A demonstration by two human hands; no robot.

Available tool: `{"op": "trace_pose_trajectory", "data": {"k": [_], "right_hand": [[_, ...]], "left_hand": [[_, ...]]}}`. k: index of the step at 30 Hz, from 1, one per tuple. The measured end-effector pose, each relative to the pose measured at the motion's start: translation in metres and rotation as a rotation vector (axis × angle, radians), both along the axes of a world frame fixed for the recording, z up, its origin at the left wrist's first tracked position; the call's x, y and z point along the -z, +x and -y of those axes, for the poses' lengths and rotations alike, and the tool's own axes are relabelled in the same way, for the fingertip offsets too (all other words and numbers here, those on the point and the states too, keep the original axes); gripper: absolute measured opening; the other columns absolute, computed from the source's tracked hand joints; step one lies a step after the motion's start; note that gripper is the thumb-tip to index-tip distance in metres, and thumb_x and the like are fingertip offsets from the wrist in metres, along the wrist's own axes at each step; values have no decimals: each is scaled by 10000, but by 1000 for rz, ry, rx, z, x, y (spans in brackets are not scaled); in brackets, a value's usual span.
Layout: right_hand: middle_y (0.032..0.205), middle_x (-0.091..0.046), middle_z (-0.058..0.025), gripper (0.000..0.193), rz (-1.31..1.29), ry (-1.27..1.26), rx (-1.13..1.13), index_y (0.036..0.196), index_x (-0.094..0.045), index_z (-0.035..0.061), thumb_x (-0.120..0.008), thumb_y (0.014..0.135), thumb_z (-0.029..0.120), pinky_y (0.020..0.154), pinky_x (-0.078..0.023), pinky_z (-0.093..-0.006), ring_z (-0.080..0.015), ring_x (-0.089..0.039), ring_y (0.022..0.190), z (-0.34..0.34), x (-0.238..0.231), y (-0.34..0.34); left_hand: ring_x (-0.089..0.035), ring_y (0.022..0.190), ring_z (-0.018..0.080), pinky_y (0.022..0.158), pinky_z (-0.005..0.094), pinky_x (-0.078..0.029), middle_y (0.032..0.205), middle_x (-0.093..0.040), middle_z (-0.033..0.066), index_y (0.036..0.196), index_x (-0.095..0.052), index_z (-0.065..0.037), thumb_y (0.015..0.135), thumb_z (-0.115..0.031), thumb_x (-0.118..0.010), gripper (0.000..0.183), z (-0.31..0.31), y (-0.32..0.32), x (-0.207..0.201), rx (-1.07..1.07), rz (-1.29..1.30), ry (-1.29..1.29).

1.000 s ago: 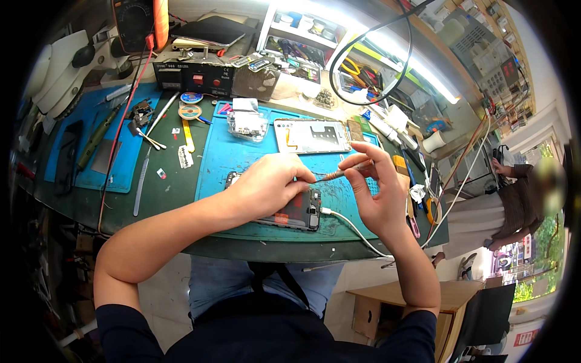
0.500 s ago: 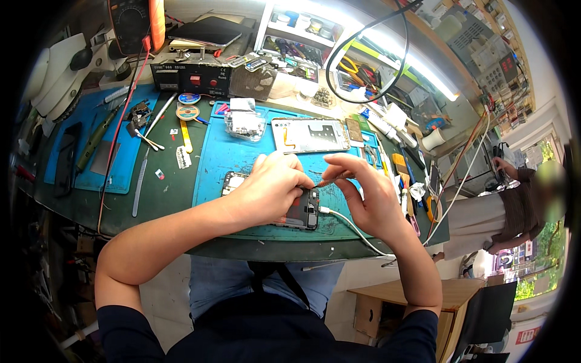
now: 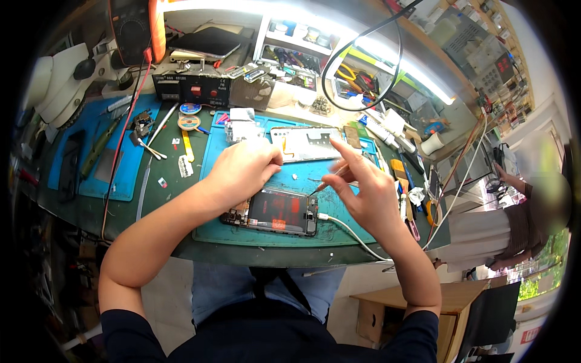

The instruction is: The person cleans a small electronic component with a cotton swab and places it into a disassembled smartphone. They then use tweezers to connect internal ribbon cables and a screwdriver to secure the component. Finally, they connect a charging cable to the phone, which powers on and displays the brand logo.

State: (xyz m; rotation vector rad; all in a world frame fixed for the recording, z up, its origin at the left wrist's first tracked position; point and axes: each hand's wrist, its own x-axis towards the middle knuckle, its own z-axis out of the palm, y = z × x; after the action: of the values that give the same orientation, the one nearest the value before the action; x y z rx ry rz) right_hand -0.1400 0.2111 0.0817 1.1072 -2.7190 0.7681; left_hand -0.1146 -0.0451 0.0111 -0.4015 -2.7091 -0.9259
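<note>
An opened phone (image 3: 257,219) lies on the blue work mat (image 3: 212,169), its inside facing up with a dark battery (image 3: 275,209) showing. A white cable (image 3: 345,222) meets its right end. My right hand (image 3: 370,187) grips a slim screwdriver (image 3: 322,186) between thumb and fingers, its tip down by the phone's upper right corner. Over the phone's upper left part is my left hand (image 3: 242,168), fingers curled together; whatever they may hold is hidden. Behind both hands lies a silvery phone frame (image 3: 302,143), with a small clear box (image 3: 242,127) to its left.
On the left, another blue mat (image 3: 124,181) carries a dark phone (image 3: 71,158) and tools. Cotton swabs (image 3: 151,149), solder spools (image 3: 189,122) and tweezers (image 3: 145,187) lie between the mats. More tools (image 3: 405,181) crowd the right side. A person (image 3: 514,212) stands at far right.
My left hand has moved up and left off the phone's middle, uncovering the battery. My right hand has shifted slightly, and the screwdriver tip now points down beside the phone's corner.
</note>
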Motion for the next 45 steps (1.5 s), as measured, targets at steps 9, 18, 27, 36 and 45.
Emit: {"op": "trace_pose_trajectory", "data": {"k": [9, 18, 27, 36, 45], "right_hand": [[1170, -772, -109, 637, -125, -114, -213, 1574, -487, 113, -702, 978, 55, 797, -611, -375, -246, -758, 911, -1, 0, -3], [948, -758, -102, 592, -81, -83, -223, 1523, -501, 124, -684, 963, 65, 761, -598, -417, -324, -754, 872, 2, 2, -7], [1010, -772, -108, 625, 173, -161, -109, 1547, -521, 126, -706, 967, -11, 810, -626, -333, -179, -772, 937, 2, 3, -6], [1032, -785, -119, 634, 105, -82, -136, 1564, -508, 156, -659, 973, -15, 828, -617, -355, -234, -777, 898, 0, -2, -6], [986, -803, -100, 660, 81, -116, -96, 1561, -523, 148, -750, 950, 47, 794, -626, -332, -197, -790, 884, 0, 4, -5]], "left_hand": [[-712, 884, 319, 774, 438, -564, 925, -724, 99, 917, -757, -60, 864, -145, -787, 104, -4, -5, 4, -36, -79, -87], [-706, 895, 330, 783, 448, -572, 929, -703, 104, 920, -740, -47, 886, -156, -748, 114, -8, -7, 6, -11, -126, -201], [-693, 878, 358, 759, 460, -546, 917, -685, 150, 910, -656, -22, 893, -100, -723, 104, -10, -2, 9, -11, -185, -121], [-706, 928, 346, 791, 448, -562, 988, -710, 128, 1044, -682, -50, 924, -83, -708, 127, -13, 5, -8, 30, -268, -9], [-709, 937, 338, 791, 445, -567, 1014, -716, 112, 1058, -710, -76, 927, -82, -709, 131, -22, 15, -10, 128, -105, 25]]}}
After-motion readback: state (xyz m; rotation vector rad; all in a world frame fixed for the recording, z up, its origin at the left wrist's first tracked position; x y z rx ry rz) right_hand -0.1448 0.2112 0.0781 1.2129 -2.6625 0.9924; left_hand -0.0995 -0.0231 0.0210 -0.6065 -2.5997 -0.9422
